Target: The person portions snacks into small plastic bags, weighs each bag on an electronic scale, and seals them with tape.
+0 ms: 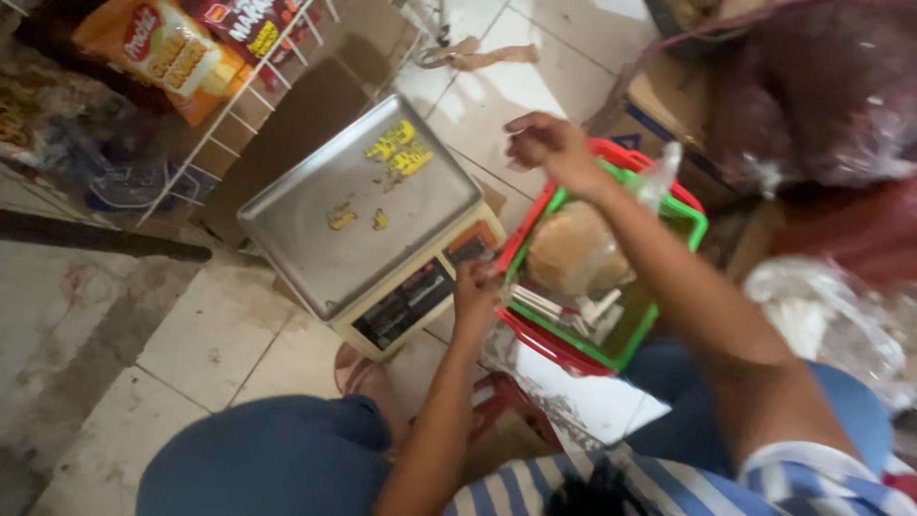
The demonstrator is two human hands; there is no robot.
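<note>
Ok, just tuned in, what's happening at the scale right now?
A seated person works on the tiled floor. The left hand rests at the front edge of a weighing scale by its button panel; the steel pan holds only a few yellow scraps. The right hand is raised, fingers closed, above a green basket nested in a red one, holding a clear bag of something brown.

An orange snack bag (162, 53) and a dark red one (250, 21) lean in a white wire rack at top left. Yellow stickers (399, 151) sit on my scale's steel tray. Its dark display panels (413, 298) face me, front edge.
</note>
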